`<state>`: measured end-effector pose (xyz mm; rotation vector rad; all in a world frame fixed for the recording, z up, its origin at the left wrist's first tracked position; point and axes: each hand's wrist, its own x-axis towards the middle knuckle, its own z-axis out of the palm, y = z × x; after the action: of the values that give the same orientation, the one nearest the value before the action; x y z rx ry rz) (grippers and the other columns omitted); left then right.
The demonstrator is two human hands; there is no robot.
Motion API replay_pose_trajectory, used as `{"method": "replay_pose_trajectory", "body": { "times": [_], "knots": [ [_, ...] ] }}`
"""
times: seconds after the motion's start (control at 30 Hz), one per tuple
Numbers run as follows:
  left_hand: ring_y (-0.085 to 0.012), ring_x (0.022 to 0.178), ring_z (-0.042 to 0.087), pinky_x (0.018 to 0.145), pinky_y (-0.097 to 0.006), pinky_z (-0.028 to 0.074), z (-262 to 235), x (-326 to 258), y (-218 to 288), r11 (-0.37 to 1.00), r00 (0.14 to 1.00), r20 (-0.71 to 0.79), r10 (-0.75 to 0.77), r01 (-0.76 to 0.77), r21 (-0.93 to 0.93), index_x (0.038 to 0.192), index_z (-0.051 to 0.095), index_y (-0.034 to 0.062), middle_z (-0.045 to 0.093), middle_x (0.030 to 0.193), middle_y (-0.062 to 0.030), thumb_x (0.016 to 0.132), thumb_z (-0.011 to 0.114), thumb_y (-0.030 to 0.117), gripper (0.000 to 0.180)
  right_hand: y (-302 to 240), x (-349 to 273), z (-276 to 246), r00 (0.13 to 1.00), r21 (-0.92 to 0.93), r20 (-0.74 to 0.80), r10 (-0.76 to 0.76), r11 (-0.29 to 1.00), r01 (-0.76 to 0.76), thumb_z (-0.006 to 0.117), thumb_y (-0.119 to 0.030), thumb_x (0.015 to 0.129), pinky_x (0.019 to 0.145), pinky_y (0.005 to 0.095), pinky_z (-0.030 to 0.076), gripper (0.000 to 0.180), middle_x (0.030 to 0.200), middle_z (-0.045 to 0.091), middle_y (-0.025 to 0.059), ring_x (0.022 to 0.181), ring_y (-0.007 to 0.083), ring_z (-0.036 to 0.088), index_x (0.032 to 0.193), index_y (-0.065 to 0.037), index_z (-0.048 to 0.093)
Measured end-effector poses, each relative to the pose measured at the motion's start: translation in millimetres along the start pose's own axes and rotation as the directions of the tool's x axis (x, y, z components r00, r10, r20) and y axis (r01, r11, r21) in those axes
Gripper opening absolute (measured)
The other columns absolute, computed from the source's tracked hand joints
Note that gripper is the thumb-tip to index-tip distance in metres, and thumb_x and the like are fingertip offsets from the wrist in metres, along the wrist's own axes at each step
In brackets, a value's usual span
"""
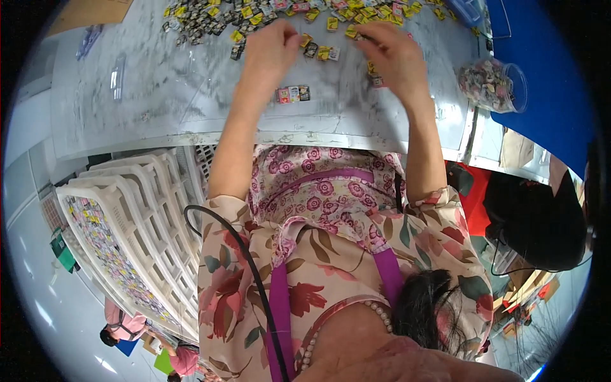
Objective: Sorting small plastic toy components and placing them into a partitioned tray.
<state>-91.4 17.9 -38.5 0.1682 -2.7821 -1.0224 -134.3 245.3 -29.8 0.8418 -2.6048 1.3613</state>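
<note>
A person is leaning over a pale bench [159, 95] covered with a scuffed, shiny sheet, and a blue board [547, 83] is lying along its far right side. Small coloured packets [254, 16] are lying scattered in a thick band along the far edge, too many to count. Nearer in, three packets [293, 94] are sitting side by side in a short row between the forearms. The left hand [270, 48] is reaching to the edge of the pile with its fingers curled down onto the packets; I cannot tell whether it is gripping one. The right hand [391, 54] is reaching beside it, fingertips pinching at a packet, with a few loose ones lying just beside the wrist. One clear jar [491, 86] full of packets is lying tilted at the right. To the left, a stack of white crates [137, 229] is standing on the floor, the nearest one holding more packets.
</note>
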Motion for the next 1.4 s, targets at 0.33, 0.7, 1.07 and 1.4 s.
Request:
{"method": "replay_pose_trajectory", "body": {
  "times": [0.33, 0.7, 1.07, 1.4],
  "knots": [
    [-0.0378, 0.081, 0.065, 0.078, -0.044, 0.052, 5.1, -0.1, -11.8, 0.960, 0.961, 0.092, 0.261, -0.268, 0.078, 0.096, 0.074, 0.0030, 0.068, 0.088, -0.0177, 0.086, 0.066, 0.009, 0.015, 6.1, 55.7, 2.0, 0.974, -0.208, -0.002, -0.225, 0.953, 0.220, 0.066, -0.007, 0.080, 0.074, 0.0425, 0.051, 0.014, 0.090, 0.062, 0.0143, 0.085, 0.0336, 0.062, 0.093, -0.005, 0.066],
    [-0.0291, 0.074, 0.062, 0.073, -0.039, 0.050, -7.5, -8.7, -1.4, 0.971, 0.939, 0.263, 0.221, -0.236, 0.027, 0.114, 0.071, 0.0100, 0.063, 0.085, -0.0120, 0.084, 0.072, 0.017, 0.032, 3.0, 44.0, 9.1, 0.986, -0.304, -0.041, -0.164, 0.942, 0.144, 0.066, -0.017, 0.089, 0.070, 0.0375, 0.053, 0.017, 0.098, 0.069, 0.0086, 0.083, 0.0289, 0.067, 0.105, -0.012, 0.071],
    [-0.0356, 0.084, 0.064, 0.076, -0.043, 0.051, -13.5, -19.6, 0.6, 0.995, 0.970, 0.226, 0.093, -0.095, -0.001, 0.111, 0.071, 0.0048, 0.064, 0.090, -0.0167, 0.081, 0.073, 0.009, 0.030, -7.2, -17.3, 18.4, 0.997, -0.380, 0.073, -0.008, 0.924, 0.035, 0.068, -0.020, 0.088, 0.074, 0.0425, 0.052, 0.021, 0.093, 0.065, 0.0096, 0.088, 0.0322, 0.064, 0.107, -0.011, 0.069],
    [-0.0372, 0.097, 0.064, 0.084, -0.044, 0.052, -15.8, 13.8, -22.7, 0.926, 0.947, 0.136, 0.291, -0.315, 0.209, 0.108, 0.070, 0.0036, 0.065, 0.108, -0.0172, 0.081, 0.069, 0.004, 0.027, -5.1, -18.8, 17.3, 0.996, -0.338, 0.092, 0.010, 0.941, 0.022, 0.067, -0.022, 0.089, 0.076, 0.0418, 0.050, 0.024, 0.095, 0.065, 0.0107, 0.091, 0.0323, 0.063, 0.108, -0.007, 0.069]
  ]
}}
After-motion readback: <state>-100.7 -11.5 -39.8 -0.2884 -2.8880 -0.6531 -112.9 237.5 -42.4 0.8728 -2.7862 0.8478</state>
